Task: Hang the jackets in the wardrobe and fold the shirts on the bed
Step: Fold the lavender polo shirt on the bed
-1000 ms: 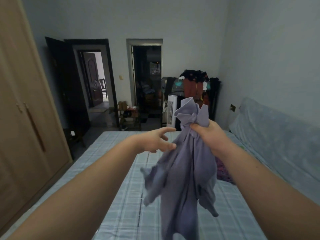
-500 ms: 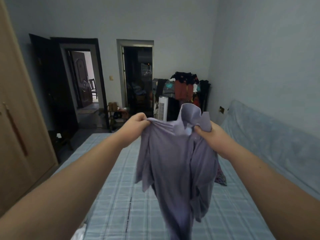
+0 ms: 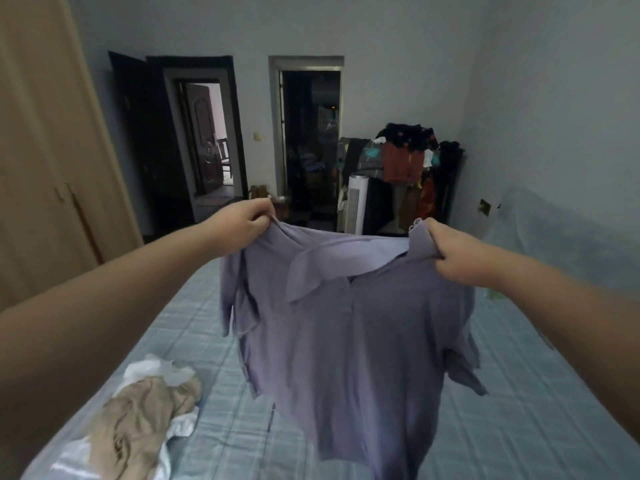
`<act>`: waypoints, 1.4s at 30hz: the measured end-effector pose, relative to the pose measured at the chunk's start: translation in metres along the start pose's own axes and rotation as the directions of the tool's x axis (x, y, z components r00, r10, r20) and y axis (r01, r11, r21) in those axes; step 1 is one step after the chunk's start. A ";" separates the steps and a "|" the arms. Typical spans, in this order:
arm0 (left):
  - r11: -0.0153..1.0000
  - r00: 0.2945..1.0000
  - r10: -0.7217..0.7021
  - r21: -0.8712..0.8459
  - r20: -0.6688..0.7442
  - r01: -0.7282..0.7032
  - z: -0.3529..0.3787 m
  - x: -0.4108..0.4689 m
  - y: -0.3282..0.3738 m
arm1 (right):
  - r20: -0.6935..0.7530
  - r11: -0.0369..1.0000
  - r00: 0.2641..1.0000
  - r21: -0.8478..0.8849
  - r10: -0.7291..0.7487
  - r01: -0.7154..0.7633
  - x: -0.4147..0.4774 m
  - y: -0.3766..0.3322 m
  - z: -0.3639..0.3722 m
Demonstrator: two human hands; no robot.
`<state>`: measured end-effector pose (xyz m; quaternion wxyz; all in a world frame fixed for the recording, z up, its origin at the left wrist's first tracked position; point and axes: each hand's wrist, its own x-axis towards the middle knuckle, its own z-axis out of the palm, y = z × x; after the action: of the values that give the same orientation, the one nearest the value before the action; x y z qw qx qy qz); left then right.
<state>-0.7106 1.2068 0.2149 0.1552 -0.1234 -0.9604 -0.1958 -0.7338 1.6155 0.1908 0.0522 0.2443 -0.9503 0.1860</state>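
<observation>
A lavender polo shirt (image 3: 349,334) hangs spread out in the air above the bed (image 3: 519,410), collar facing me. My left hand (image 3: 242,225) pinches its left shoulder. My right hand (image 3: 453,251) grips the right shoulder beside the collar. The shirt's hem dangles just over the checked light-blue bedsheet. A crumpled beige and white garment (image 3: 145,417) lies on the bed at the lower left.
The wooden wardrobe (image 3: 45,174) stands closed along the left. Two open doorways (image 3: 308,143) are in the far wall. A clothes rack piled with garments (image 3: 408,164) and a white tower fan (image 3: 356,202) stand past the bed's far end. A covered sofa (image 3: 568,237) lines the right wall.
The shirt was bunched in my right hand. My left hand took its other shoulder, and both hands moved apart, stretching it open. My view dipped, bringing the beige garment into sight.
</observation>
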 end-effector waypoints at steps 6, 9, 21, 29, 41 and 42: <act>0.999 0.978 -0.028 -0.041 -0.208 0.020 0.001 -0.026 -0.024 | -0.048 0.985 0.999 -0.169 0.022 -0.030 0.011 0.024 -0.007; 0.997 0.961 -0.063 -0.055 -0.271 0.050 -0.002 -0.043 -0.027 | -0.128 0.993 0.991 -0.109 0.027 -0.041 0.007 0.024 -0.001; 0.978 0.995 -0.008 0.206 -0.104 0.029 -0.054 -0.121 -0.060 | -0.169 0.967 0.979 0.243 0.113 -0.070 -0.071 -0.033 -0.004; 0.965 0.979 -0.204 -0.175 -0.026 0.196 -0.014 -0.170 -0.069 | -0.412 0.973 0.890 -0.033 0.194 -0.227 -0.127 -0.074 0.043; 0.894 0.957 -0.259 -0.406 -0.127 0.189 -0.002 -0.224 -0.054 | -0.269 0.933 0.895 0.166 0.355 -0.320 -0.189 -0.125 0.065; 0.895 0.960 -0.247 -0.410 -0.131 0.174 -0.005 -0.226 -0.053 | -0.263 0.933 0.898 0.172 0.352 -0.316 -0.194 -0.127 0.063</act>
<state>-0.5170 1.1175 0.1227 0.1907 -0.0288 -0.8909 -0.4112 -0.5027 1.5749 0.1377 0.1424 0.0503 -0.9465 0.2850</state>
